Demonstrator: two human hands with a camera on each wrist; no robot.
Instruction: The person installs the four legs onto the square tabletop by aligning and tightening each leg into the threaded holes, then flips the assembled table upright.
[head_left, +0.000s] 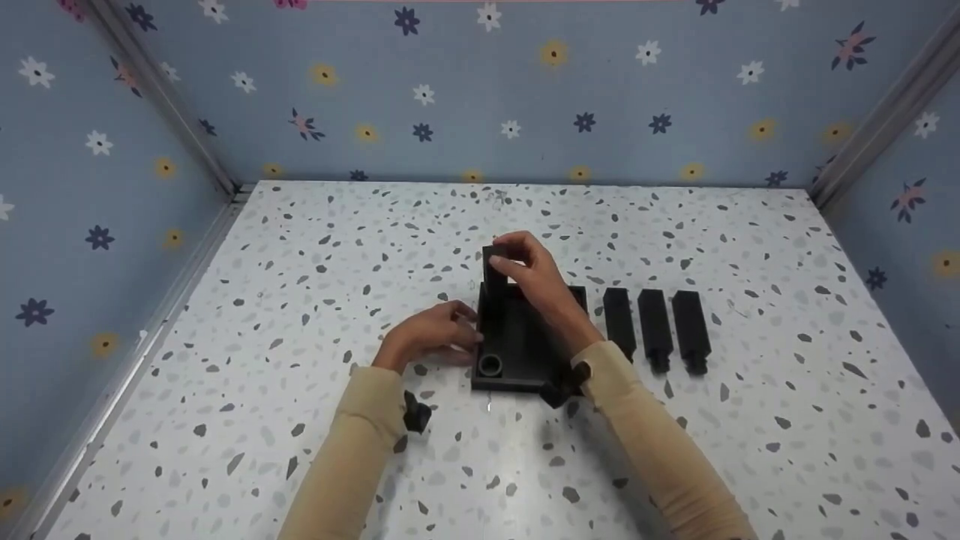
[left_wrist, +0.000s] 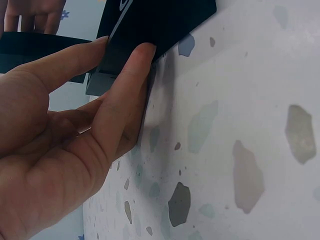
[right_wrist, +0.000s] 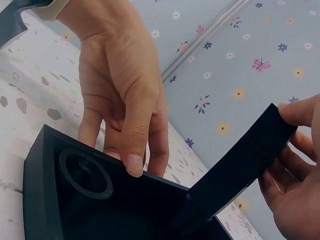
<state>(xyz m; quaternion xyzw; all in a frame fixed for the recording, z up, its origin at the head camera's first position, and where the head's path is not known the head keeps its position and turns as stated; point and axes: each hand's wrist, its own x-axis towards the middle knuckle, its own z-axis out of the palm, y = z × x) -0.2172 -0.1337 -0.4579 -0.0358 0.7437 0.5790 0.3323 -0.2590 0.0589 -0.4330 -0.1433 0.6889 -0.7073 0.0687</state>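
Note:
A shallow black square tray [head_left: 510, 385] with raised walls lies on the table, and a round socket [head_left: 490, 366] shows in its near left corner. My right hand [head_left: 544, 281] grips the upper end of a black square post [head_left: 493, 281] between thumb and fingers. The post stands at the tray's far left corner, tilted in the right wrist view; its lower end is hidden behind the wall. At the tray's left side, my left hand [head_left: 435, 334] holds the wall, thumb [right_wrist: 134, 164] over the rim and the other fingers outside.
Three more black posts, a left one [head_left: 619, 319], a middle one [head_left: 655, 326] and a right one [head_left: 691, 326], lie side by side right of the tray, narrow knobbed ends toward me. Flower-patterned walls [head_left: 480, 90] enclose the speckled table [head_left: 315, 247] at the back and sides.

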